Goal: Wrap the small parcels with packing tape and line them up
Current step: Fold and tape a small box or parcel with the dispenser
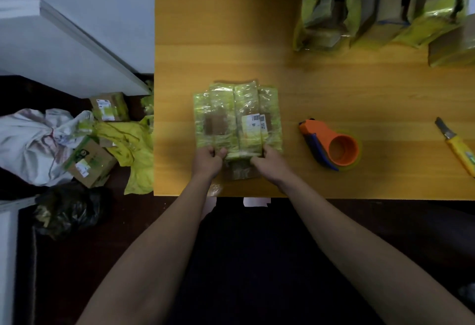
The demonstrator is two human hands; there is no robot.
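On the floor lay loose boxes (92,161). At the table's (359,88) near edge, the left hand (208,161) and right hand (270,162) gripped the taped parcel (237,119) (fingers curled round its near end); the tape dispenser (331,144) sat just beside, then the knife (457,148).

wall (128,3): plain white | floor (15,88): dark | table (347,88): yellow-brown wood | light: dim

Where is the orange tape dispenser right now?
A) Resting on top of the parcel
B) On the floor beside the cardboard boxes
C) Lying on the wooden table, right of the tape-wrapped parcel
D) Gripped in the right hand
C: the orange tape dispenser lies on the wooden table, right of the green tape-wrapped parcel, while the left hand and right hand both hold the parcel's near edge.
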